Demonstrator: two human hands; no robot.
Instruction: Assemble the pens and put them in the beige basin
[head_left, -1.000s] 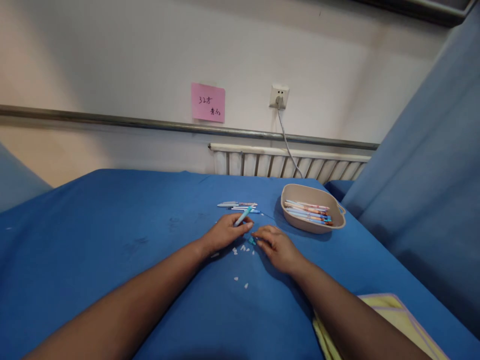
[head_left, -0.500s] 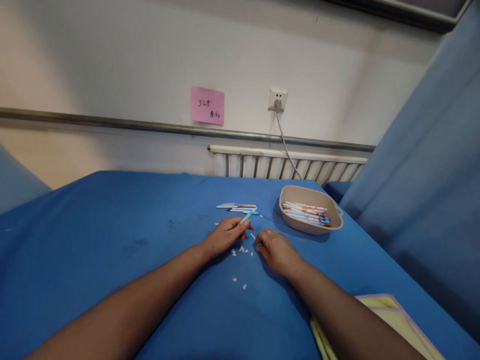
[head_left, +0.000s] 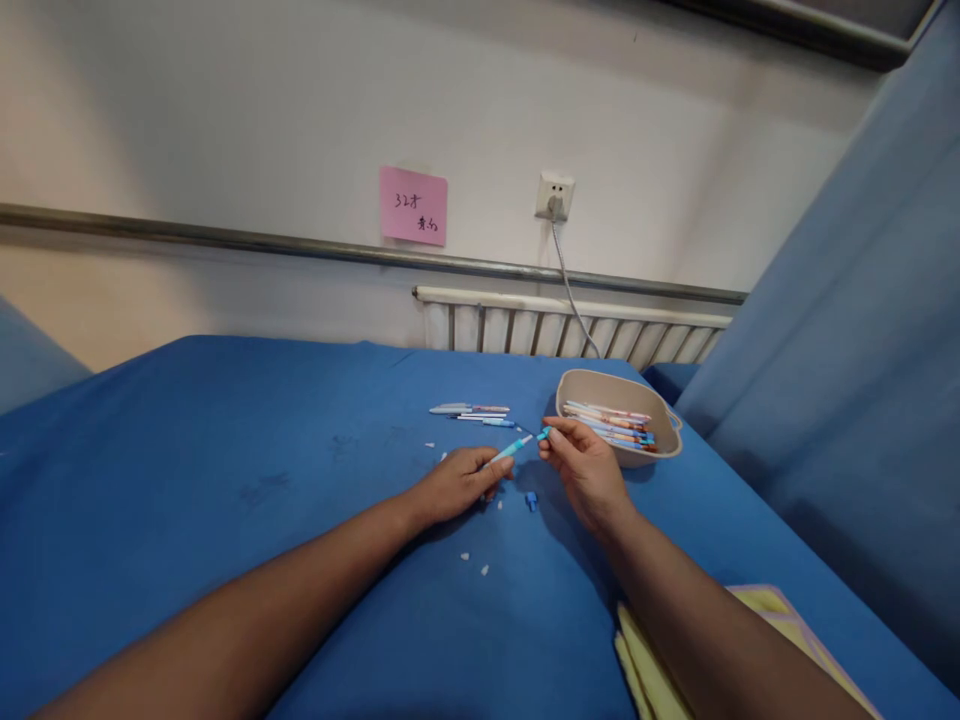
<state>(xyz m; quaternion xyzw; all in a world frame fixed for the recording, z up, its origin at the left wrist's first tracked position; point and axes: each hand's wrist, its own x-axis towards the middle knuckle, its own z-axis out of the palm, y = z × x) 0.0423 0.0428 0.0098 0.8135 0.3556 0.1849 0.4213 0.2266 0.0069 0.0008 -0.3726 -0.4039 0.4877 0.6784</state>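
A light-blue pen (head_left: 511, 449) is gripped in my left hand (head_left: 466, 480), its white end slanting up to the right. My right hand (head_left: 585, 468) pinches a small teal pen part (head_left: 544, 433) just beyond that end; whether the two touch, I cannot tell. Under my hands a small blue plastic piece (head_left: 532, 501) lies on the blue cloth (head_left: 360, 620). Small white bits (head_left: 484, 570) are scattered near my left hand, some hidden beneath it. Several pens and slim refills (head_left: 472, 410) lie just behind my hands.
A beige basket (head_left: 600, 380) of pens stands right behind my right hand. A folded yellow cloth (head_left: 652, 660) lies under my right forearm. At the back are a wall, a radiator (head_left: 540, 330) and a socket with a cord (head_left: 555, 197). A blue curtain (head_left: 840, 330) hangs at the right.
My right hand has moved up and right with the teal part, to the pen's end. My left hand has tilted the pen lower toward the right. The blue piece on the cloth is now visible.
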